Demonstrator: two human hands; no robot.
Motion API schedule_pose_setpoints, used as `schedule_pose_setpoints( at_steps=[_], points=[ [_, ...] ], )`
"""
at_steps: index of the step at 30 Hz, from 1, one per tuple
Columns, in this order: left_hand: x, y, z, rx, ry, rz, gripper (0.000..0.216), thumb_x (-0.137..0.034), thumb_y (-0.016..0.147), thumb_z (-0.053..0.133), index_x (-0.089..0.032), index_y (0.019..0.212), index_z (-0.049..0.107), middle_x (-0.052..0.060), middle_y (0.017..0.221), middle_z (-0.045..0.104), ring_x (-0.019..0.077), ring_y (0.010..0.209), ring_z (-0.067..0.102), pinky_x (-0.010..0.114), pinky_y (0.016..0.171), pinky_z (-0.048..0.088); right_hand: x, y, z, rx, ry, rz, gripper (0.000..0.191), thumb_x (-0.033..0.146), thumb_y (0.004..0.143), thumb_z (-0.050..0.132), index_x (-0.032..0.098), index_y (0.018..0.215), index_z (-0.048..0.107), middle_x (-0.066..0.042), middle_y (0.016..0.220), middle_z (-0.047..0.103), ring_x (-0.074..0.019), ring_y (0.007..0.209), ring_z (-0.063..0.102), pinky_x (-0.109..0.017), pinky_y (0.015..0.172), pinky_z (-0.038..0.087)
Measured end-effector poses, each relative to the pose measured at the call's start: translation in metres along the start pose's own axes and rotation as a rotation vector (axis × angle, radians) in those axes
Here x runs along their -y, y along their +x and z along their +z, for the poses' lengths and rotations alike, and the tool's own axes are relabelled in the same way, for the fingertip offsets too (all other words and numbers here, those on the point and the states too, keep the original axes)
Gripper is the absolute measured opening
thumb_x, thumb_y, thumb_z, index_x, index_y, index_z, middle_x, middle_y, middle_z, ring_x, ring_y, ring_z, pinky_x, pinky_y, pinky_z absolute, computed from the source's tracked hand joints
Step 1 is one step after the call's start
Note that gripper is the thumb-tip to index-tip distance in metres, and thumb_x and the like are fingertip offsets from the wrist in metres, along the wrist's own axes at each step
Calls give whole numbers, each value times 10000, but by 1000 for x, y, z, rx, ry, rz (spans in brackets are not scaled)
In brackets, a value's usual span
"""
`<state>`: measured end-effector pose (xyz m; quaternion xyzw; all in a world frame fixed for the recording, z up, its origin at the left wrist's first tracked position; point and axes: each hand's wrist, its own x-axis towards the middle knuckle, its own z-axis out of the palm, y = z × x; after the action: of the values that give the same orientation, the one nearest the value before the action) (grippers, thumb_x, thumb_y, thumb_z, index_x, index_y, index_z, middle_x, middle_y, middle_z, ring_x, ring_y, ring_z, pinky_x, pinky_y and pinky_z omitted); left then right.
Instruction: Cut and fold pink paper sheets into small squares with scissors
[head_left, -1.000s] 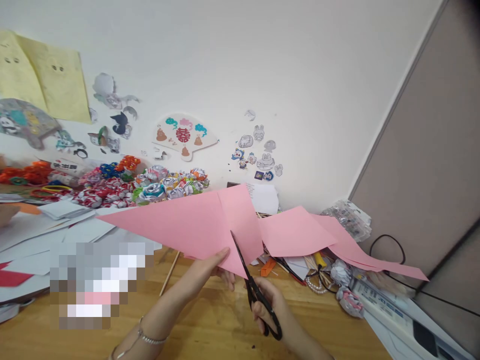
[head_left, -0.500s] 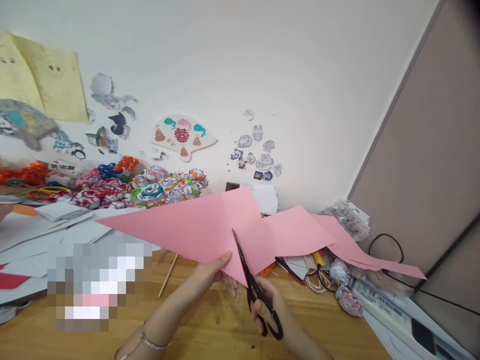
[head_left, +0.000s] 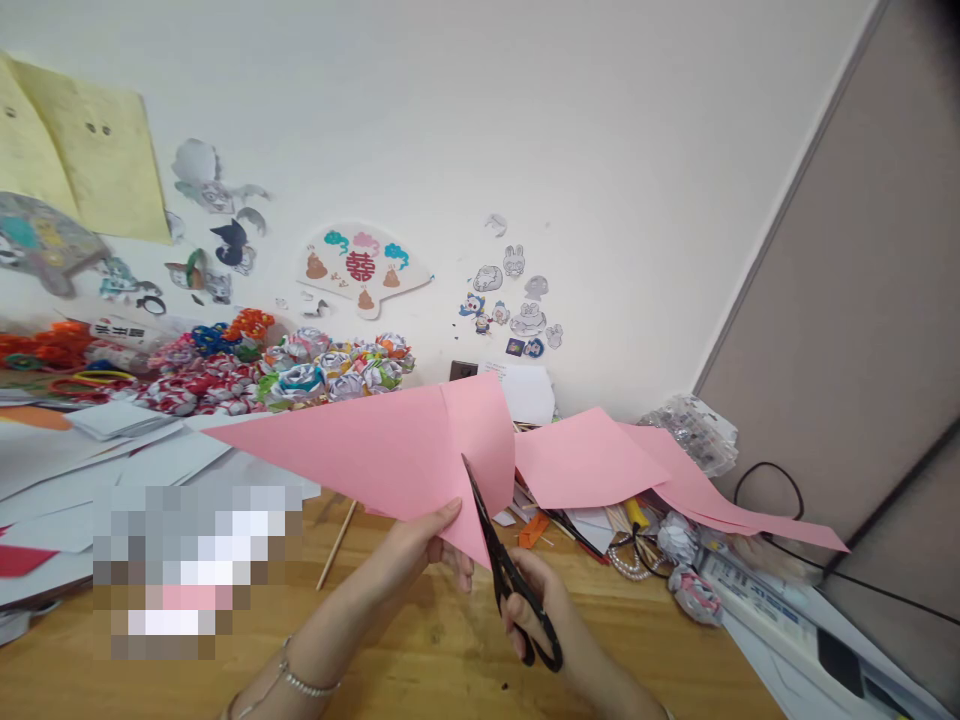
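My left hand (head_left: 429, 540) pinches the lower edge of a pink sheet of paper (head_left: 375, 440), thumb on top and fingers beneath. The sheet is held up above the table, its long point reaching left. My right hand (head_left: 536, 600) grips black-handled scissors (head_left: 506, 570) by their loops. Their dark blades lie along the paper, tip pointing up and a little left, just right of my left thumb. To the right of the blades the paper curls up and back. Whether the blades are fully together I cannot tell.
More pink paper (head_left: 592, 465) lies over craft supplies at the right. White paper sheets (head_left: 142, 465) cover the left of the wooden table (head_left: 420, 660). Twisted paper flowers (head_left: 330, 370) are heaped along the wall. A wooden stick (head_left: 336, 545) lies left of my hand.
The part of the pink sheet right of the blades has curled up and away, showing more table items behind it. Both hands keep nearly the same place; the view has shifted slightly.
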<state>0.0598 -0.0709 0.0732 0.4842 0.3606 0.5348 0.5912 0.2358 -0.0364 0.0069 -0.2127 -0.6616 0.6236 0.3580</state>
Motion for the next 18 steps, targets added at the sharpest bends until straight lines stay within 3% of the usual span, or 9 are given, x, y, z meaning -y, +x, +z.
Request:
schedule_pose_setpoints(
  at_steps=[9, 18],
  points=[
    [14, 2, 2, 16, -14, -26, 551, -448, 835, 401, -62, 547, 666, 102, 453, 635, 151, 381, 577, 233, 429, 417, 18, -3, 6, -22, -22, 56, 448, 562, 703, 576, 166, 867, 446, 85, 524, 448, -29, 314, 383, -145, 312, 285],
    [12, 1, 4, 44, -26, -56, 547, -455, 828, 406, -60, 561, 674, 99, 463, 635, 148, 383, 573, 233, 423, 435, 13, -1, 8, -87, -57, 121, 487, 603, 661, 574, 169, 839, 445, 102, 489, 439, -16, 260, 343, -128, 262, 250]
  ],
)
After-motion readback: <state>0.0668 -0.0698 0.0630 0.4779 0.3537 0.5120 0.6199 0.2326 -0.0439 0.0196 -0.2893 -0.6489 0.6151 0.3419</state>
